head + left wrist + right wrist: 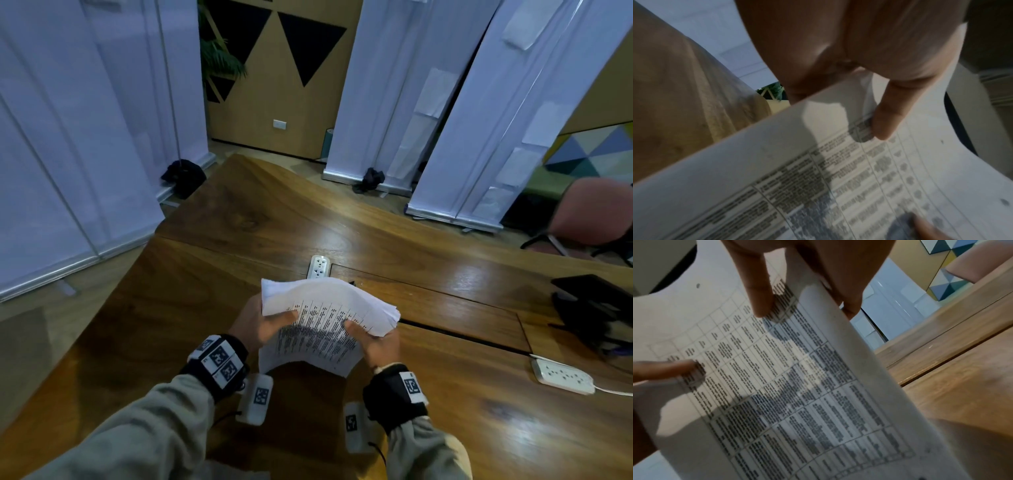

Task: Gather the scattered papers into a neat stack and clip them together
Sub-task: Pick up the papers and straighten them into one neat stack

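Observation:
A bundle of printed papers (322, 322) with tables of text is lifted above the wooden table (445, 394), bowed upward in the middle. My left hand (263, 325) grips its left edge, thumb on the top sheet and fingers underneath. My right hand (373, 339) grips the right edge the same way. In the left wrist view the papers (818, 178) fill the frame and my left thumb (885, 120) presses on the print. In the right wrist view my right thumb (760, 293) lies on the papers (797, 386). The far sheet edges are uneven. No clip is in view.
A white socket block (318, 267) is set in the table just beyond the papers. A white power strip (565, 375) lies at the right, with a black bag (592, 311) behind it. White panels and a pink chair (592, 216) stand past the table.

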The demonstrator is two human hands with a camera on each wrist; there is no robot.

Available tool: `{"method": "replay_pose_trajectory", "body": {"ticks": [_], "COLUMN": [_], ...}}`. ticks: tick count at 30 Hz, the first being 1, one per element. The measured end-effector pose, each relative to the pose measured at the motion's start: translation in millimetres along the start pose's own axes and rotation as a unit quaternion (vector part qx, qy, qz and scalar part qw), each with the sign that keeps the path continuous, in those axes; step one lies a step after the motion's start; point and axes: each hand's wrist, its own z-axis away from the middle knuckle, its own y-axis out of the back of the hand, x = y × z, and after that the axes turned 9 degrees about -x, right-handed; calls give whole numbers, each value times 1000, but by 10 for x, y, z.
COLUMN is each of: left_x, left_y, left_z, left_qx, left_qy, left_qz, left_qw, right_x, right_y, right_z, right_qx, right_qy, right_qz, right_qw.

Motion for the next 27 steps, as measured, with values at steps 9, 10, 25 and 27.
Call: {"method": "replay_pose_trajectory", "body": {"ticks": [9,10,25,27], "left_x": [208,229,105,-63], "left_y": [-244,-252,-425,-471], "left_z": [-34,-15,3,0], "left_qx": [154,150,163,174], "left_qy": [-74,-92,-87,-52], "left_qz": [71,71,106,115], "left_qw": [983,982,977,977], "right_x": [-97,-115,27,257], "right_y": [-267,-254,-277,-254], "right_z": [191,209,159,100], "right_qx": [96,100,82,103], "right_qy": [50,53,36,-22], "right_qz": [-65,-80,-31,7], "right_qw": [992,990,995,994]}}
